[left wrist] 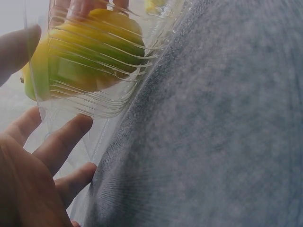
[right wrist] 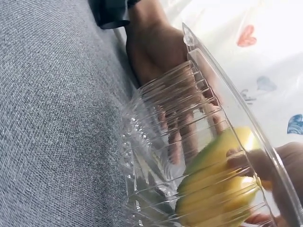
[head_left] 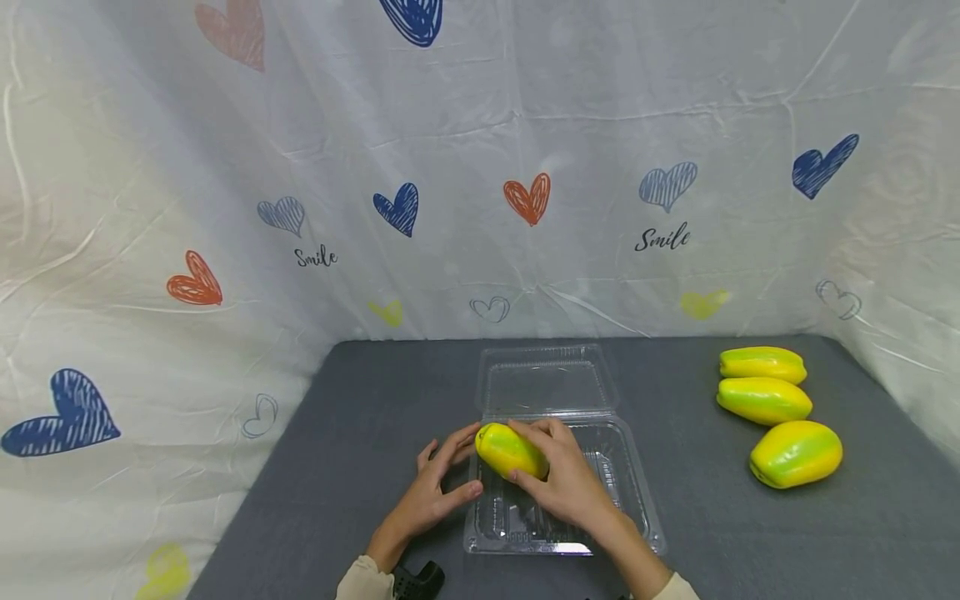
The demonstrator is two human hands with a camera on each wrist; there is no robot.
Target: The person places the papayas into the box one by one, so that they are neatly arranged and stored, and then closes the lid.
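Note:
A yellow-green papaya (head_left: 504, 448) is at the left side of a clear plastic clamshell container (head_left: 647, 500), whose lid (head_left: 542, 382) lies folded back. My right hand (head_left: 567, 486) holds this papaya between thumb and fingers. Spread fingers of my left hand (head_left: 429, 497) are at the container's left wall, beside the papaya. In the left wrist view, the papaya (left wrist: 94, 52) shows through the ribbed plastic, and the left hand (left wrist: 28, 172) is just outside it. Through the wall in the right wrist view, the papaya (right wrist: 213, 189) appears tilted. I cannot tell whether it touches the container floor.
Three more papayas lie at the table's right: one at the back (head_left: 762, 363), a middle one (head_left: 765, 401) and a nearer one (head_left: 797, 455). Grey cloth covers the table (head_left: 375, 400). A white curtain (head_left: 585, 242) with printed hearts hangs behind and at the sides.

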